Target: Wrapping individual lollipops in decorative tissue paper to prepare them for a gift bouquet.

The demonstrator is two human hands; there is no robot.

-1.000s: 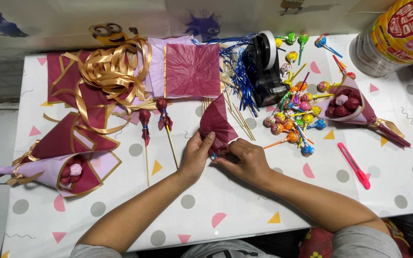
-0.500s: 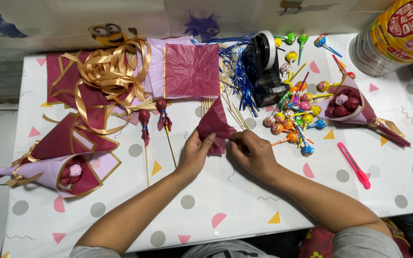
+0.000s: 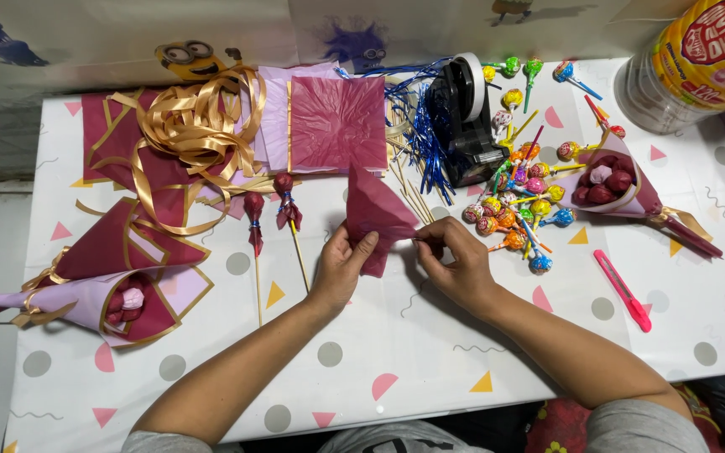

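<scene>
On the table, maroon tissue raised, hands shifted left

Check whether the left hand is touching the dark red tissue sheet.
Touching. The head view shows the left hand with fingers lying on the dark red tissue sheet, pinching its lower edge.

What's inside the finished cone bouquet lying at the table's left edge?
The cone bouquet opens toward the camera: a pale pink wrapped ball sits among dark red ones, ringed by maroon paper with gold edging. Their sticks, if any, are hidden inside the lilac wrap.
</scene>
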